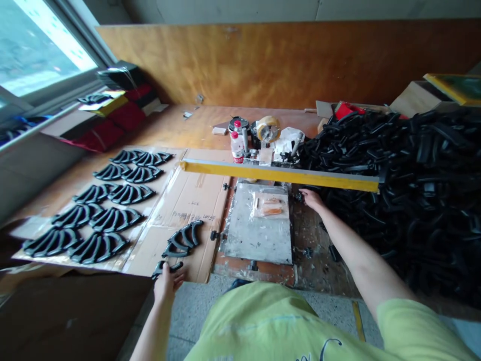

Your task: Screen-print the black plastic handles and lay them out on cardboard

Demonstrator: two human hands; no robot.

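My left hand (168, 282) grips a black curved plastic handle (176, 266) at the front edge of the cardboard sheet (188, 188). Just beyond it, several similar handles (184, 239) lie in a short overlapping row. My right hand (312, 198) is at the right side of the grey metal plate (244, 235), its fingers closed around a small black knob (299, 197). On the plate rests a clear film with an orange patch (271, 206). A long yellow-edged screen frame (280, 173) stands raised across the plate's far end.
Fan-shaped groups of black handles (108, 220) cover the cardboard's left part. A large heap of black handles (413, 200) fills the right side. Behind the frame stand bottles (237, 148) and a tape roll (268, 129). Boxes (124, 113) sit by the window.
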